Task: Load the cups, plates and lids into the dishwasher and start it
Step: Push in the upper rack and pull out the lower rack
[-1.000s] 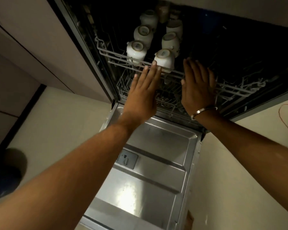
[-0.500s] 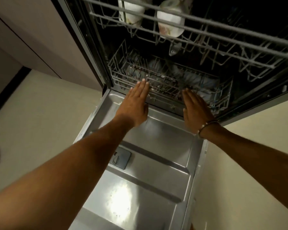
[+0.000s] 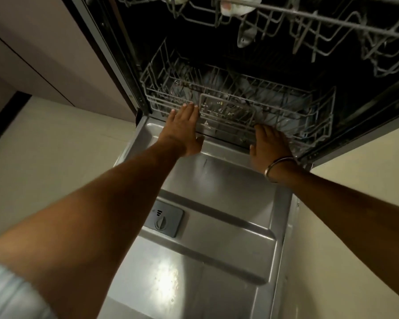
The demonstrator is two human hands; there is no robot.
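Observation:
The dishwasher stands open with its steel door folded down flat below me. My left hand lies flat with straight fingers against the front left of the lower wire rack. My right hand, with a metal bangle on the wrist, presses flat against the same rack's front right. Grey plates stand dimly inside that rack. The upper rack runs across the top of the view, with the bottom of a white cup showing in it.
A detergent compartment with a round knob is set in the inner door. Pale cabinet fronts stand to the left of the machine. Cream floor lies on both sides of the door.
Both hands dropped from the upper rack's front to the lower rack's front and now lie against it. The view tilted down, so the cups have slid out of the top.

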